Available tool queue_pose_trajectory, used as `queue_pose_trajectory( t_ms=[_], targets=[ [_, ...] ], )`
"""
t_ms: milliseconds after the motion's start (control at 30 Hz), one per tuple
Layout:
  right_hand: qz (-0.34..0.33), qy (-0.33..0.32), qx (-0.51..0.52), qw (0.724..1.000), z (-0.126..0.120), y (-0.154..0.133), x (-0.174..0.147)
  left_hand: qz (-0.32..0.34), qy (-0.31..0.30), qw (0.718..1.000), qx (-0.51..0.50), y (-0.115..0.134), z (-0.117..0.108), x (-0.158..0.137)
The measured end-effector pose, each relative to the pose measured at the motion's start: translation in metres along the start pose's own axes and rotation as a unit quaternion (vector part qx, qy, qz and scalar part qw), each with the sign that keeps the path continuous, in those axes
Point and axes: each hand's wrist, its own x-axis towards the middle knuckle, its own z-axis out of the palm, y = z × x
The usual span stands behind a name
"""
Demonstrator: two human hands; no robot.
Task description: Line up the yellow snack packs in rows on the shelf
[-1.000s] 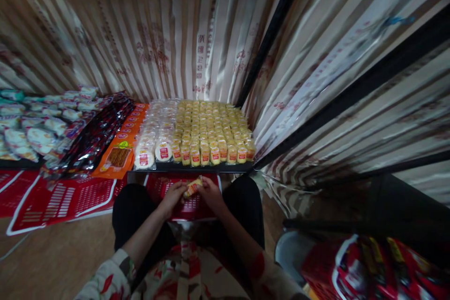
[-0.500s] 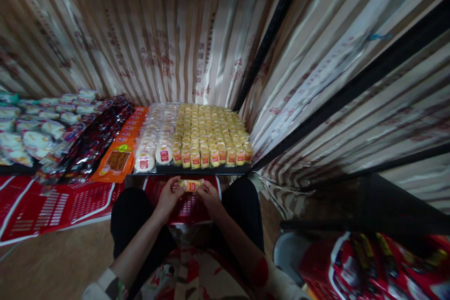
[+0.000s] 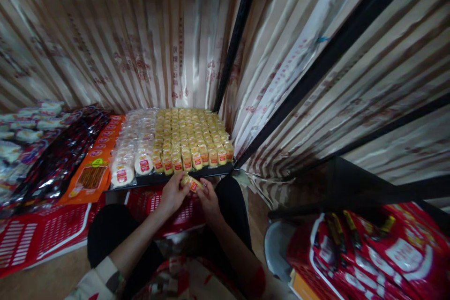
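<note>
Between both hands is a small yellow wrapped snack cake (image 3: 191, 183) with a red and white label, tilted down to the right. My left hand (image 3: 175, 193) pinches its left end; the fingers of my right hand (image 3: 210, 200) are closed on the right end. Just beyond them, a black shelf (image 3: 147, 181) carries tight rows of similar yellow wrapped snack cakes (image 3: 193, 136). To their left stand rows of round white wrapped cakes (image 3: 144, 162). Below my hands, between my knees, is a red plastic basket (image 3: 140, 201).
Left on the shelf lie an orange snack bag (image 3: 90, 173), dark shiny packs (image 3: 59, 154) and white packs (image 3: 28, 135). Another red basket (image 3: 59, 229) sits below. Black shelf posts (image 3: 239, 33) and printed sheeting (image 3: 151, 33) enclose the corner. Red packages (image 3: 393, 248) fill the lower right, beside a grey bucket (image 3: 279, 248).
My view has turned to the right, so the shelf sits further left. The snack cake has gone from nearly level to tilted, still held by both hands.
</note>
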Motion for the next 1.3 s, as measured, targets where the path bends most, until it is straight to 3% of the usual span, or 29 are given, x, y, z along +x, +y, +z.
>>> queue_pose_trajectory(
  t_ms=[333,467,600,733,833,1300],
  targets=[
    [-0.034,0.035,0.018,0.999,-0.024,-0.006,0.003,0.094,-0.058,0.990,0.082,0.028,0.036,0.021],
    [-0.100,0.117,-0.056,0.987,-0.035,-0.001,0.005,0.114,-0.071,0.986,0.096,0.040,0.052,0.029],
    [-0.222,0.191,-0.214,0.932,-0.043,-0.006,0.000,0.153,-0.061,0.979,0.123,0.059,0.066,0.043],
    [-0.346,0.186,-0.330,0.858,-0.045,-0.016,0.000,0.201,-0.060,0.966,0.152,0.079,0.078,0.060],
    [-0.375,0.170,-0.368,0.834,-0.048,-0.019,0.006,0.221,-0.063,0.959,0.167,0.088,0.088,0.070],
    [-0.309,0.156,-0.351,0.870,-0.056,-0.022,0.035,0.263,-0.087,0.930,0.244,0.091,0.120,0.090]
  ],
)
